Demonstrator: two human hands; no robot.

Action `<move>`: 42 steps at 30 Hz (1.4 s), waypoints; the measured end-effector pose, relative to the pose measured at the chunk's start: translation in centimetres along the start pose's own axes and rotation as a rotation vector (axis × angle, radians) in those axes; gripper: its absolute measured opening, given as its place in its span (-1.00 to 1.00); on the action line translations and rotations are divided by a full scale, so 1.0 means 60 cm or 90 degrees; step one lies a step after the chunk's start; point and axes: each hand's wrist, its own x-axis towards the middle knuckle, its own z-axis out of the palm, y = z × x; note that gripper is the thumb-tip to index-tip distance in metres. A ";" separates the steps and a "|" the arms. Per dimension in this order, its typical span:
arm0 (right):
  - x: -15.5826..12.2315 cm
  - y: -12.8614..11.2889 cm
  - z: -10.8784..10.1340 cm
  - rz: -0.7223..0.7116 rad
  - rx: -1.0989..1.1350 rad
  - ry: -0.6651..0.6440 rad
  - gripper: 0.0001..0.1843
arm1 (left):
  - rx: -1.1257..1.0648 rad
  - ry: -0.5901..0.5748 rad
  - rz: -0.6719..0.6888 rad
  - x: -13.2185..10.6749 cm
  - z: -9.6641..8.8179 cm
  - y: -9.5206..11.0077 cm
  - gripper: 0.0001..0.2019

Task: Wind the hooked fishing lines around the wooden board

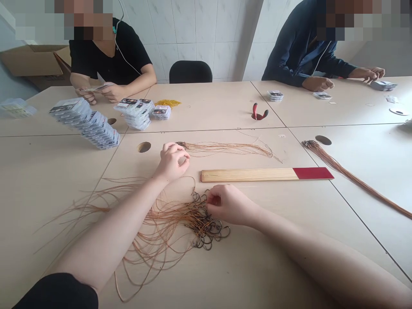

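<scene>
Well, the dark fishing hooks (pixel 206 225) lay in a tangled heap on the pale table (pixel 64 244), just in front of the person's right hand (pixel 229 204) and well below the left hand (pixel 171 162). The right hand was plainly the nearer of the two. Its fingers (pixel 210 198) were curled down and bunched against the top of the heap, touching the hooks, though whether they gripped one or only rested there could not be told. The heap had no clean long axis of its own; its brown lines (pixel 151 225) ran out to the left and down toward the person, fanning and looping across the table beneath the left forearm.

The left hand hung apart from the heap, loosely closed, with its fingers (pixel 176 148) curled just beside the knotted end of a straighter bundle of brown line (pixel 225 148), which stretched away to the right across the view. Whether they held that bundle was hidden. A wooden slat board (pixel 247 174) with a red end lay between this bundle and the right hand, running the same way. Farther off, a co-worker's hands (pixel 96 91) handled a flat card beside stacks of clear packs (pixel 84 122), and red-handled pliers (pixel 259 112) stood in a hole in the table.
</scene>
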 end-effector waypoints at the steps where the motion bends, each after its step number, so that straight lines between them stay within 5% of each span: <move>1: 0.001 0.001 -0.002 -0.004 0.024 -0.012 -0.89 | 0.000 0.000 -0.001 0.000 0.000 0.000 -0.91; 10: 0.015 0.017 -0.002 -0.067 0.216 -0.068 -0.86 | -0.002 -0.004 -0.014 0.000 -0.001 0.003 -0.91; 26: 0.015 0.021 -0.001 -0.156 0.150 -0.055 -0.86 | -0.005 -0.003 -0.012 0.001 -0.001 0.003 -0.92; 32: 0.013 0.017 -0.004 -0.202 0.101 -0.050 -0.82 | -0.032 0.013 0.004 0.006 -0.038 0.044 -0.90; 34: 0.013 0.017 -0.006 -0.198 0.101 -0.050 -0.81 | -0.068 -0.060 0.009 0.005 -0.063 0.070 -0.87; 39: 0.014 0.022 -0.011 -0.166 0.149 -0.072 -0.83 | -0.143 -0.411 -0.010 -0.009 -0.115 0.111 -0.82; 42: 0.015 0.024 -0.013 -0.129 0.191 -0.076 -0.81 | -0.149 -0.486 0.013 -0.015 -0.124 0.117 -0.81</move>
